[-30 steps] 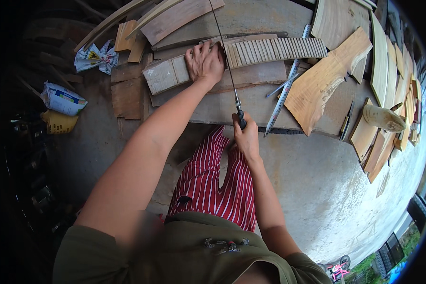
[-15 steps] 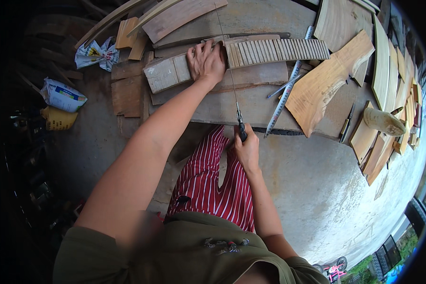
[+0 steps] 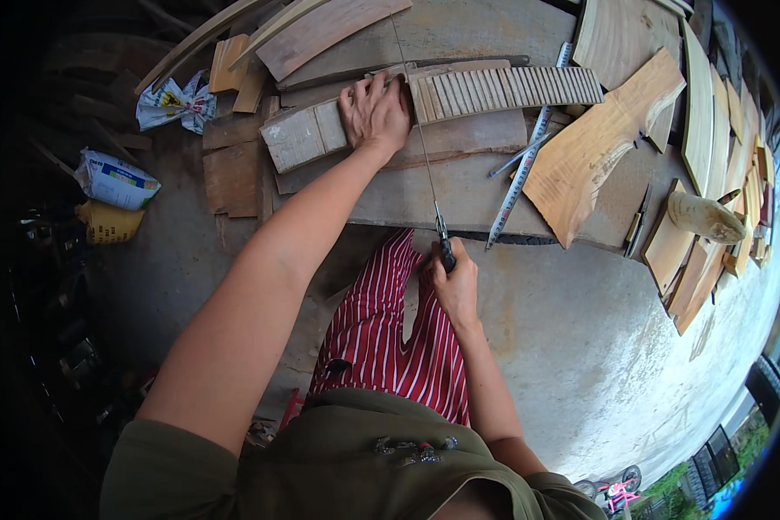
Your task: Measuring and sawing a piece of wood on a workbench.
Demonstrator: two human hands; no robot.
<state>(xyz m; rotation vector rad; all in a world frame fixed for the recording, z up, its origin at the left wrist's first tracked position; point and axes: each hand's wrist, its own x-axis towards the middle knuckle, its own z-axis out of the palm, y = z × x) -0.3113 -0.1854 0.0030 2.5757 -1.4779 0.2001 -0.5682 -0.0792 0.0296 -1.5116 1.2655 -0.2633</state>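
Note:
My left hand (image 3: 377, 111) presses down on a curved, weathered wooden beam (image 3: 302, 137), its fingers bent over the top and far edge. The beam's right part carries a row of closely spaced crosswise cuts. Just right of that hand, a handsaw (image 3: 431, 169) crosses the beam, its thin blade seen edge-on and reaching well past the far side. Near my knees, my right hand (image 3: 456, 282) is closed around the saw's black handle. How deep the blade sits in the wood cannot be made out.
Right of the beam lie a tape measure (image 3: 513, 191), a blue pen (image 3: 518, 156) and a curved-edged board (image 3: 581, 165). A cylindrical wooden piece (image 3: 705, 217) and several boards are farther right. Packages (image 3: 117, 179) stand at left. A slatted surface (image 3: 377, 204) supports the work.
My right hand has drawn the saw a little toward my body. My left hand stays on the beam in about the same place.

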